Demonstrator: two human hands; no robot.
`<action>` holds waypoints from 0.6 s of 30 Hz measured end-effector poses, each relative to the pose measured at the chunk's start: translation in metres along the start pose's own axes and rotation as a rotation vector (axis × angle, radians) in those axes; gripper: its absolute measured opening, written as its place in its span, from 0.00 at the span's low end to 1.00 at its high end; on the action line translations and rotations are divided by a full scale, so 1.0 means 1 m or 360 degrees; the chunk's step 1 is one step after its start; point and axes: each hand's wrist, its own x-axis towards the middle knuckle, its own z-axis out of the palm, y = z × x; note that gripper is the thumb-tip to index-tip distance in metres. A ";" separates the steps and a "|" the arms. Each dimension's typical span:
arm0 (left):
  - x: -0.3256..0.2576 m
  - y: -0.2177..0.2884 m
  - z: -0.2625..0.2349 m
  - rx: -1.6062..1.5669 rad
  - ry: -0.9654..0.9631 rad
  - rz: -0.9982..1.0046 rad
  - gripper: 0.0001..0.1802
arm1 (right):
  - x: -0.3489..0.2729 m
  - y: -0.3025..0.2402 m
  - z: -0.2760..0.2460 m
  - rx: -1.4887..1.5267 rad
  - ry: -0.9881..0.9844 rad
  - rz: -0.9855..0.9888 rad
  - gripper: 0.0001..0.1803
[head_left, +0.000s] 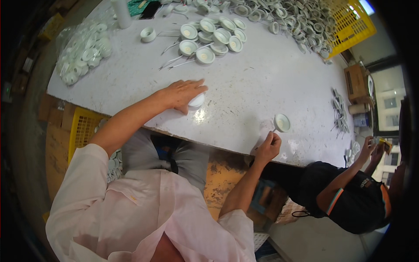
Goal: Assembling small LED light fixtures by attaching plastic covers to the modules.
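Observation:
My left hand reaches over the near part of the white table, its thumb and fingers around a white round lamp part that rests on the tabletop. The palm hides some of this part. Closer to the table's front edge, my right hand pinches the thin wire lead of a small round LED downlight. The downlight's pale dish faces up, with a yellowish spot at its middle. Beyond my left hand lies a cluster of similar downlights with wire leads pointing left.
A clear bag of white rings lies at left, near a lone ring. Grey-white rings are heaped far right beside a yellow crate. Wire leads lie at the right. A person in black works nearby.

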 end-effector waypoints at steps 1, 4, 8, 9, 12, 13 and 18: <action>-0.006 0.002 -0.002 -0.0010 0.0006 -0.0023 0.42 | -0.012 -0.010 0.003 -0.0001 -0.0024 -0.0010 0.09; -0.025 0.016 -0.015 0.0092 0.0447 0.0073 0.51 | -0.048 -0.037 0.015 0.0151 -0.0155 0.0038 0.08; -0.058 0.062 0.006 -0.1970 0.0175 -0.0128 0.52 | -0.105 -0.063 0.038 0.0274 -0.0413 -0.0041 0.04; -0.064 0.069 0.021 -0.2266 0.0250 -0.0144 0.50 | -0.121 -0.067 0.045 0.0368 -0.0605 -0.0112 0.03; -0.080 0.080 0.028 -0.2350 0.0527 -0.0153 0.50 | -0.160 -0.084 0.059 0.0511 -0.0934 -0.0258 0.03; -0.087 0.078 0.033 -0.2229 0.0650 -0.0242 0.51 | -0.168 -0.090 0.064 0.0575 -0.1060 -0.0337 0.04; -0.124 0.060 0.037 -0.2150 0.0808 -0.0348 0.50 | -0.188 -0.099 0.077 0.0618 -0.1320 -0.0474 0.08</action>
